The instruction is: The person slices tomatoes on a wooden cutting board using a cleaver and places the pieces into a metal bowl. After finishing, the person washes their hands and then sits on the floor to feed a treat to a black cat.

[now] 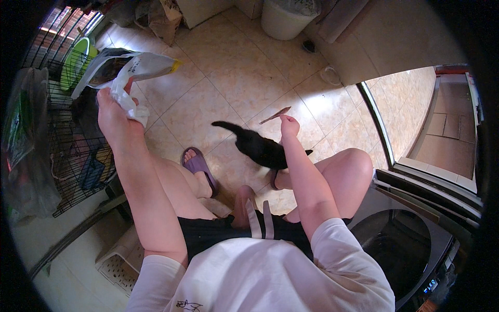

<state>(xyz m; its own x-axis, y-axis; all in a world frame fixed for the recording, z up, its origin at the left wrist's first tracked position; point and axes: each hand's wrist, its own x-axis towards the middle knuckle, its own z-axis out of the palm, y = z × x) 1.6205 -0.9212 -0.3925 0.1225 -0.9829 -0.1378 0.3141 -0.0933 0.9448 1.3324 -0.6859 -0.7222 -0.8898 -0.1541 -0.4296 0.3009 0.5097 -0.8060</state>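
Observation:
My left hand (117,111) grips a translucent plastic pouch (152,64) with dark contents, its mouth gaping. Crumpled white plastic film (125,101) is bunched in the same hand. Between the fingertips of my right hand (290,126) is a thin brown strip (275,115), perhaps a dried fish or a pet treat, held above the floor. A black cat (259,148) stands below my right forearm, tail to the left; its head is partly hidden behind that arm. A purple slipper (199,167) is on my left foot.
To the left, a black wire cage panel (74,160) stands near a green basin (78,58) and hanging plastic bags (29,136). A white bucket (286,21) and a clear bowl (330,75) are ahead. A washing machine (393,241) sits at lower right, beside a door frame (376,121).

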